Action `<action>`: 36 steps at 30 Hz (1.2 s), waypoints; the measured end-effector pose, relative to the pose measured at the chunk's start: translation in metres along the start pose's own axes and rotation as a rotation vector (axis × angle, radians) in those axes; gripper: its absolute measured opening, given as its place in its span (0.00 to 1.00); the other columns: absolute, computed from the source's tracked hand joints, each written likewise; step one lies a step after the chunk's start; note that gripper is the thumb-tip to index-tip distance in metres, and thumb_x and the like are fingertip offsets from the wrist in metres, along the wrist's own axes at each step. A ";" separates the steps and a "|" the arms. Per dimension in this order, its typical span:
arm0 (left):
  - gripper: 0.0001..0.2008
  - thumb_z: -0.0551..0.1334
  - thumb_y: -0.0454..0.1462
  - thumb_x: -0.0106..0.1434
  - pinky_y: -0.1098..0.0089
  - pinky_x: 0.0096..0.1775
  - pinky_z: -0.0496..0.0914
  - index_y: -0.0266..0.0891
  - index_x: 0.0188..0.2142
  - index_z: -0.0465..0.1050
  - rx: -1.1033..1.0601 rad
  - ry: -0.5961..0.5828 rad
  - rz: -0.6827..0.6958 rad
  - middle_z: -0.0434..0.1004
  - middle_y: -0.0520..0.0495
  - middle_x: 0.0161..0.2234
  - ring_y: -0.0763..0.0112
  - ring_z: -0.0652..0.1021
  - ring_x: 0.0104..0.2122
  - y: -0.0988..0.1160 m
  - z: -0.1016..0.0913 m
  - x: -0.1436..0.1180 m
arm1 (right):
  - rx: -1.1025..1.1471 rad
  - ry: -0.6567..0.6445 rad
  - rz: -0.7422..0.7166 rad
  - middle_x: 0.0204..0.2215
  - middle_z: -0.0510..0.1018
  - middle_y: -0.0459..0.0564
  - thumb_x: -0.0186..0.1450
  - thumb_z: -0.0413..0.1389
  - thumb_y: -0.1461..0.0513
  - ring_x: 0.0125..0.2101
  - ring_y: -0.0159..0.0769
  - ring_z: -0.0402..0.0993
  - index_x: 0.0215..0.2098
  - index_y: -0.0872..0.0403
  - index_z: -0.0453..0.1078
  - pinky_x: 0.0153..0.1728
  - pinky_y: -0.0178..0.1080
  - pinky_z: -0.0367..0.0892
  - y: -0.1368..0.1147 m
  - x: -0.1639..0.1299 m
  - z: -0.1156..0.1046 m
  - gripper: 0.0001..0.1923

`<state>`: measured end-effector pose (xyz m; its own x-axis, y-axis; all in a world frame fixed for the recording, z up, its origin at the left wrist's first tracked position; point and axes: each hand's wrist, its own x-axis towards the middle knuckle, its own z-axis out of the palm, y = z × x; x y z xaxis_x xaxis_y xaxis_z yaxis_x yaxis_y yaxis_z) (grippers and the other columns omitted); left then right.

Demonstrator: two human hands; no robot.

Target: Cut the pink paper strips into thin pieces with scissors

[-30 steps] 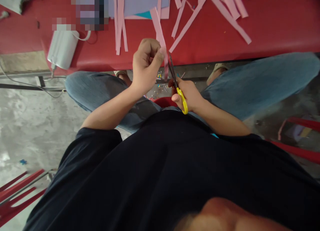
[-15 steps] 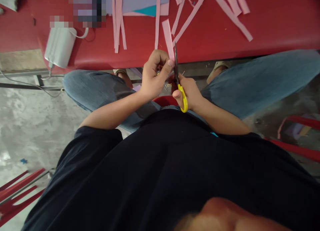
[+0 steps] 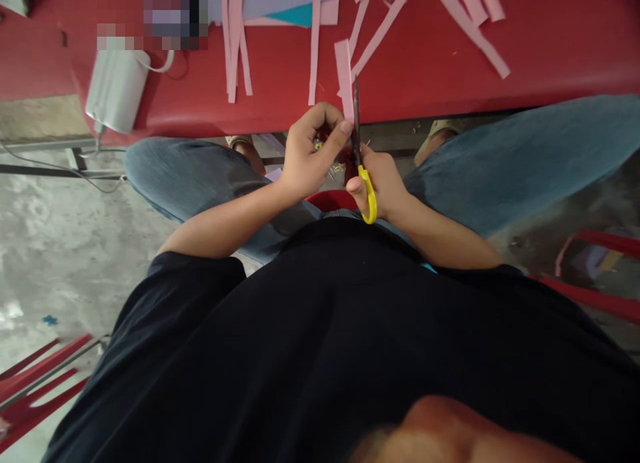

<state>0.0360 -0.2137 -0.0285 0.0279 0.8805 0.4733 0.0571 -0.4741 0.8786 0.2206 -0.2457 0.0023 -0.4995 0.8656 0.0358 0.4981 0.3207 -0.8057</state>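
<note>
Between thumb and fingers, my left hand (image 3: 315, 149) pinches a pale pink paper strip (image 3: 344, 69), whose far end points away from me over the table edge. My right hand (image 3: 383, 183) grips scissors (image 3: 369, 199) with yellow handles, my thumb through one loop. The dark scissor blades (image 3: 357, 116) point forward and lie right along the strip's right side, close to my left thumb tip. Whether the blades touch the paper I cannot tell. The lower end of the strip is hidden behind my left fingers.
Pink strips (image 3: 235, 43) lie scattered on the red table (image 3: 190, 103), beside purple and blue sheets (image 3: 290, 13). A white power bank (image 3: 117, 89) with a cable sits at the left edge. A red chair (image 3: 595, 296) stands at the right, and another red chair (image 3: 45, 376) at lower left.
Both hands, with the pink strip and the scissors, have shifted slightly to the right. The strip stands a little more upright. The view has tilted a little.
</note>
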 end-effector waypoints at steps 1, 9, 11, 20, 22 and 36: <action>0.19 0.64 0.53 0.81 0.72 0.29 0.71 0.43 0.38 0.73 0.007 -0.003 0.004 0.67 0.55 0.29 0.77 0.75 0.25 -0.001 0.000 0.000 | 0.001 0.003 0.001 0.32 0.80 0.55 0.63 0.32 0.17 0.33 0.54 0.81 0.55 0.50 0.75 0.37 0.52 0.72 0.000 0.000 0.000 0.57; 0.19 0.62 0.53 0.82 0.65 0.38 0.80 0.43 0.39 0.72 0.056 -0.056 -0.001 0.66 0.55 0.30 0.75 0.80 0.29 -0.002 -0.004 -0.003 | 0.004 0.037 -0.026 0.30 0.78 0.53 0.64 0.32 0.17 0.29 0.50 0.78 0.54 0.54 0.73 0.34 0.49 0.69 0.001 0.000 0.000 0.59; 0.19 0.62 0.52 0.82 0.62 0.41 0.81 0.44 0.39 0.72 0.058 -0.070 -0.008 0.65 0.55 0.30 0.73 0.81 0.31 -0.002 -0.004 -0.004 | -0.012 0.028 -0.013 0.29 0.77 0.52 0.64 0.33 0.17 0.29 0.48 0.77 0.54 0.54 0.73 0.34 0.48 0.68 0.002 0.000 -0.001 0.59; 0.22 0.64 0.58 0.79 0.60 0.44 0.81 0.44 0.39 0.72 0.040 0.009 -0.047 0.64 0.53 0.30 0.69 0.80 0.33 -0.008 -0.006 -0.002 | -0.064 -0.001 0.002 0.32 0.78 0.55 0.65 0.35 0.18 0.34 0.53 0.81 0.57 0.54 0.74 0.38 0.50 0.71 0.002 -0.001 -0.001 0.58; 0.23 0.64 0.59 0.79 0.60 0.44 0.81 0.44 0.39 0.73 0.044 -0.004 -0.053 0.65 0.53 0.30 0.69 0.80 0.33 -0.007 -0.006 -0.003 | -0.069 0.001 0.009 0.31 0.78 0.54 0.66 0.37 0.18 0.35 0.52 0.81 0.57 0.52 0.73 0.38 0.50 0.72 0.003 -0.001 -0.001 0.55; 0.19 0.67 0.54 0.79 0.69 0.33 0.74 0.43 0.39 0.75 0.052 0.037 0.006 0.69 0.54 0.29 0.75 0.75 0.27 -0.005 -0.004 -0.003 | -0.101 0.017 0.029 0.28 0.75 0.51 0.66 0.40 0.19 0.31 0.51 0.79 0.55 0.52 0.72 0.36 0.50 0.72 0.007 -0.001 0.001 0.52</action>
<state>0.0315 -0.2141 -0.0339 -0.0080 0.8763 0.4818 0.1089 -0.4781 0.8715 0.2236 -0.2448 -0.0045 -0.4725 0.8810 0.0239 0.5811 0.3318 -0.7431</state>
